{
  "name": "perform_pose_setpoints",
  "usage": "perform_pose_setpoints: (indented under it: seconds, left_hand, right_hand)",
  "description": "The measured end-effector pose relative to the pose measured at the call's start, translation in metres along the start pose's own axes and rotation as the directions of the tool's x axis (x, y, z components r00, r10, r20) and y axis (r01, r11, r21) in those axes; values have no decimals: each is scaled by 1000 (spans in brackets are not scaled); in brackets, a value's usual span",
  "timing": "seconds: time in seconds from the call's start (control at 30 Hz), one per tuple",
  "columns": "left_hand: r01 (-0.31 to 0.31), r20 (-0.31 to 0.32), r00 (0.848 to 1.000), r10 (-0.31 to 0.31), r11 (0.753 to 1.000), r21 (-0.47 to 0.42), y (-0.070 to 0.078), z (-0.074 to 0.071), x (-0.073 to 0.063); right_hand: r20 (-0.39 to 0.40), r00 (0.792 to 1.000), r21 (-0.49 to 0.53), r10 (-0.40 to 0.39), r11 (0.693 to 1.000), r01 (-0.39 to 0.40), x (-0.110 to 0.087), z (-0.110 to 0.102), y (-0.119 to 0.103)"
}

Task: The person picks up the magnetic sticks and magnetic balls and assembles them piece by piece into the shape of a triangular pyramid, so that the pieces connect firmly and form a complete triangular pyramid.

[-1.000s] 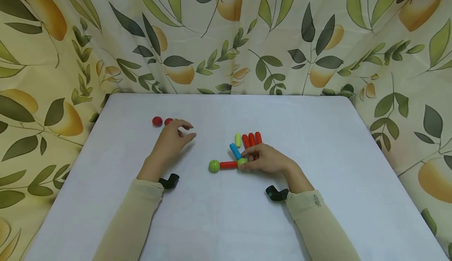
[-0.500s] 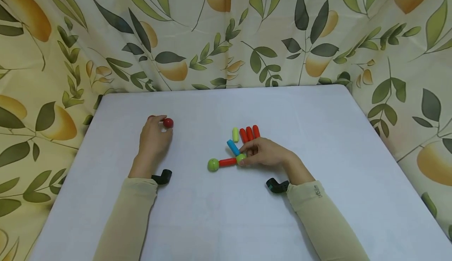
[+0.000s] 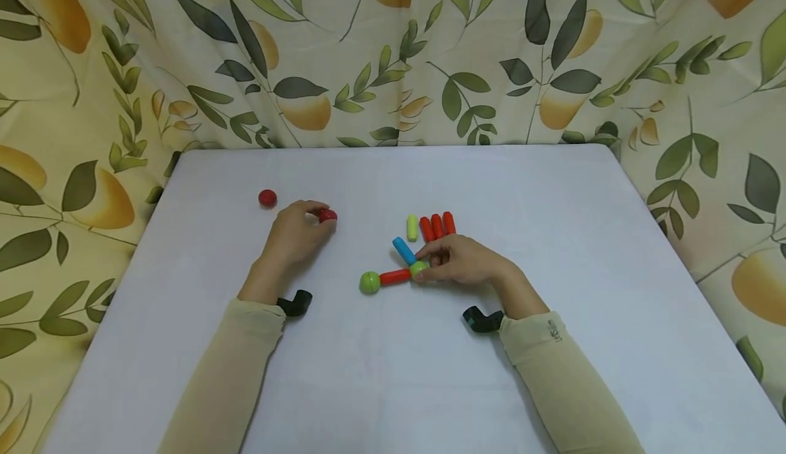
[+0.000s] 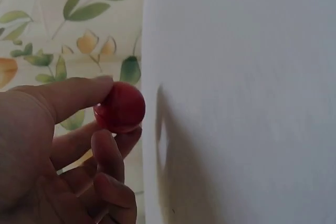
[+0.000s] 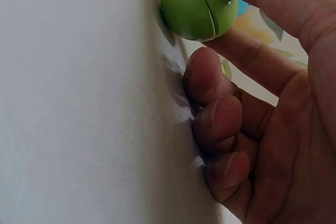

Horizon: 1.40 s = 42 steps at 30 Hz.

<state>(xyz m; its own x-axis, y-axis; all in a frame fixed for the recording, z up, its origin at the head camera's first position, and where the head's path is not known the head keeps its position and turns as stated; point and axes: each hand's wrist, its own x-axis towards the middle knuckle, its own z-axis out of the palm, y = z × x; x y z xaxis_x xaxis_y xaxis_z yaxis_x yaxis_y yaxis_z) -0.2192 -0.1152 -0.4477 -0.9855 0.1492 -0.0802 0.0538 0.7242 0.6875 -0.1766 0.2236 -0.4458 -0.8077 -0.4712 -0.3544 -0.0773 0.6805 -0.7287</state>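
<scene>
My left hand (image 3: 295, 237) pinches a red ball (image 4: 125, 107) between thumb and fingers, held over the left part of the table. A second red ball (image 3: 267, 199) lies behind it to the left. At the middle, my right hand (image 3: 468, 261) pinches a green ball (image 5: 197, 6) with thumb and forefinger, its other fingers curled near the tabletop. From that ball a red rod (image 3: 395, 276) runs left to another green ball (image 3: 370, 282). A blue rod (image 3: 404, 250) slants up and left from the held green ball.
Beyond the right hand lie several loose rods: a yellow-green rod (image 3: 412, 227) and red rods (image 3: 437, 226) side by side. All stand on a white-covered table (image 3: 381, 386). A leaf-and-fruit patterned curtain (image 3: 368, 58) hangs along its back and sides.
My left hand reached back left, took one of the two red balls and brought it rightward. The right hand keeps its hold on the green ball; the view has shifted slightly.
</scene>
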Motion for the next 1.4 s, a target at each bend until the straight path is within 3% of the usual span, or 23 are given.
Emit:
perform_pose_setpoints:
  seconds: [0.27,0.57,0.8,1.07,1.4]
  left_hand:
    - [-3,149,989,15,997,-80,29,15,-6]
    - [-49,225,972,68,995,-90,47,33,-10]
    - [-54,230,970,82,991,-123,47,38,-11]
    - [-104,207,969,134,983,-149,46,39,-13]
    - [-94,219,968,122,986,-136,45,38,-13]
  right_hand:
    - [2,1000,-10,9,1000,-9,3,4,-1]
    - [9,1000,-5,5,1000,-5,4,4,-4]
    - [2,1000,2,-12,1000,12,5,4,-4]
    - [-8,1000,5,-9,1000,9,4,5,-3]
    - [-3,1000,15,4,1000,-4,5,5,-4]
